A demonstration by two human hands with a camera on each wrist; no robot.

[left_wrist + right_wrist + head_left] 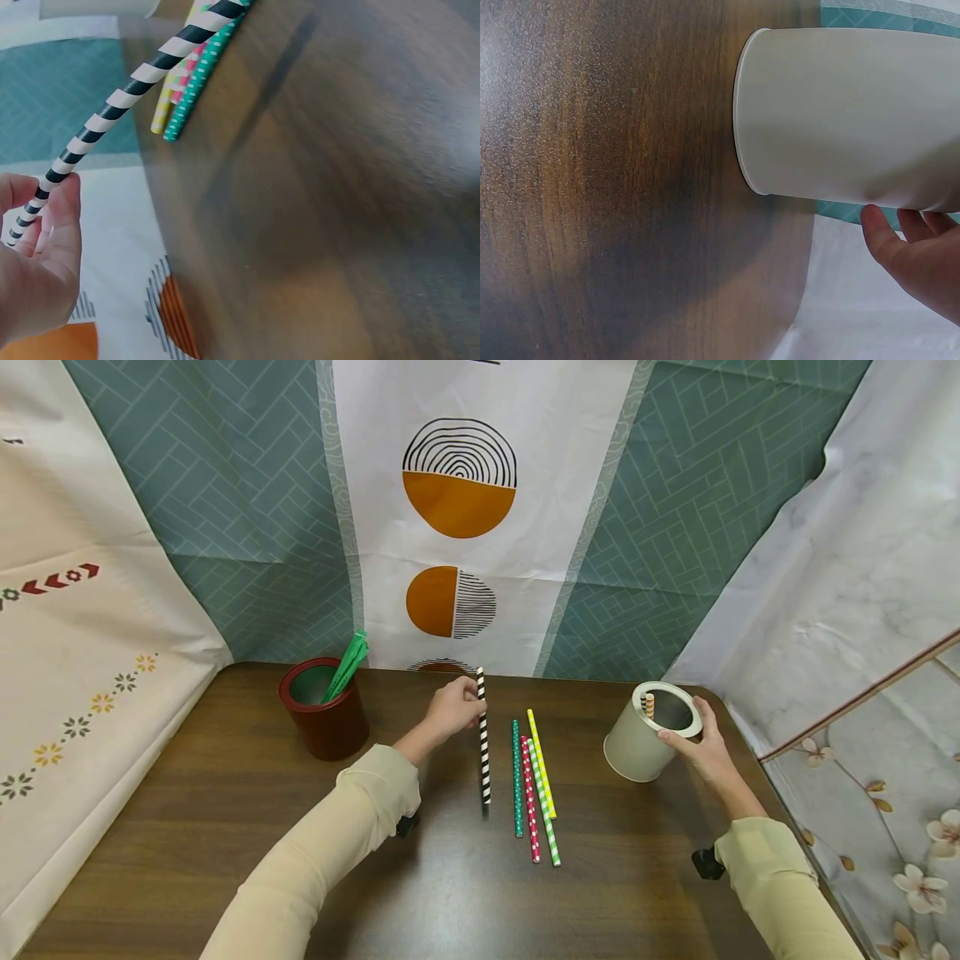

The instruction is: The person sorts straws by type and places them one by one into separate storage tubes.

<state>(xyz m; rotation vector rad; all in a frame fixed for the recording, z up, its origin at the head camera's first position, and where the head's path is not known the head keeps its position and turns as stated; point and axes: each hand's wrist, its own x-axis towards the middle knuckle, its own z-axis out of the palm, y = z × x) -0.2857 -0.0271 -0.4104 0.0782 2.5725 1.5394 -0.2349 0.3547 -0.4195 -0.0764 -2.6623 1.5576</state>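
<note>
My left hand pinches a black-and-white striped paper straw near its upper end. In the left wrist view, thumb and fingers close round the straw, which slants over the table with its shadow beneath. On the right, my right hand holds the off-white canister at its rim, thumb on the near side. The canister stands on the table; a black-striped straw and an orange-striped straw poke up inside. Between the hands lie a teal dotted straw, a red dotted one, a green-striped one and a yellow one.
A dark red pot with a green wrapped bundle leaning out stands at the back left of the brown wooden table. Patterned cloth hangs behind the table's back edge, with more cloth along both sides.
</note>
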